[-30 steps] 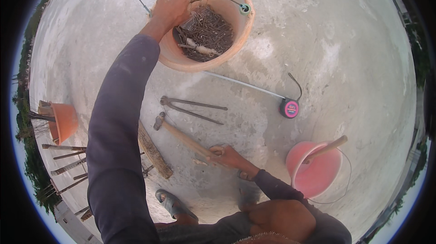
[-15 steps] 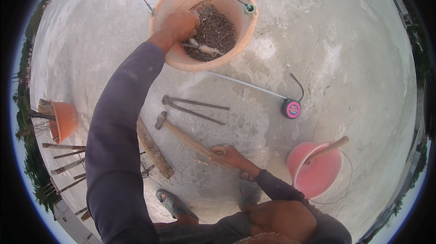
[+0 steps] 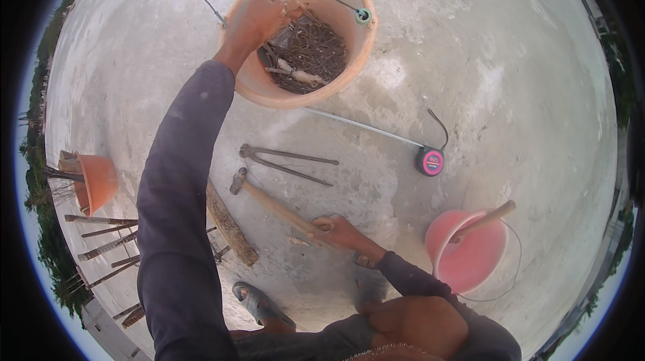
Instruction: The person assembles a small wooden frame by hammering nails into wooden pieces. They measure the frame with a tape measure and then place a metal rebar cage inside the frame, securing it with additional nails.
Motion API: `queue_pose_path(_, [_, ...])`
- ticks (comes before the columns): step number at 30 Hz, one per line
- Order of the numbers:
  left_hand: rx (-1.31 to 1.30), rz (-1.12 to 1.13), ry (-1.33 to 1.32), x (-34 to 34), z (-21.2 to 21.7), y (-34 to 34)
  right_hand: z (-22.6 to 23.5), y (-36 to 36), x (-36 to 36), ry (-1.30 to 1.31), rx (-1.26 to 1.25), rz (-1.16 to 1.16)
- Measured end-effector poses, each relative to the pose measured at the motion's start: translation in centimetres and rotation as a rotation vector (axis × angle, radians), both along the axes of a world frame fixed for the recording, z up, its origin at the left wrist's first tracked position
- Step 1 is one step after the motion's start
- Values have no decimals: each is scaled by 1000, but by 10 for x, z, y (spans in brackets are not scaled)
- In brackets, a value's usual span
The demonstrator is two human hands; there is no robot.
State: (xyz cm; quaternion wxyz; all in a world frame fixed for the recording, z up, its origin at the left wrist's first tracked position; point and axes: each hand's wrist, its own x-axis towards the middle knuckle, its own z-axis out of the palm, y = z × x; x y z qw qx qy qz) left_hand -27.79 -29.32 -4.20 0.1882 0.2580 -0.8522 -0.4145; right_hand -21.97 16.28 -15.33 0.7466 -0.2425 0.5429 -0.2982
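Note:
My left hand [image 3: 263, 19] is over the left side of an orange bucket [image 3: 295, 99], fingers pinched together; what they hold, if anything, is too small to make out. Inside the bucket lies a heap of thin, rusty nails [image 3: 319, 45], with a pale, string-wrapped piece [image 3: 300, 74] on top. Lower down, my right hand [image 3: 341, 233] is closed around the end of a hammer's wooden handle. The hammer [image 3: 279, 208] rests low over the concrete, its metal head pointing up and left. Just above it lie open long-handled pincers [image 3: 292, 154].
A tape measure [image 3: 428, 161] lies at right, its blade stretched toward the bucket. A pink bucket [image 3: 480, 263] with a wooden handle [image 3: 490, 218] inside leans near my right arm. At left are a wooden post [image 3: 232, 226], several sticks [image 3: 107, 243] and a smaller orange bucket [image 3: 99, 183].
My left hand has lifted up from the nails toward the bucket's upper rim, fingers pinched. The right hand and hammer stay in place.

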Motion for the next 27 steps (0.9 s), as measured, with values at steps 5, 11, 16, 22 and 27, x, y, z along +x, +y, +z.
queue_pose_path(5, [209,96,30,-10,-26,-13,-5,4,1,-18,36,8])
queue_pose_path(11, [-174,-69,-347,-4,-1,-26,-13,5,4,84,-52,29])
queue_pose_path(16, [-236,-303,-663,-2,-2,5,-9,2,2,40,-34,11])
queue_pose_path(22, [-450,-357,-990,2,6,33,-7,3,0,3,32,34])
queue_pose_path(27, [-667,-430,-910,13,3,52,-9,2,4,98,-110,0])
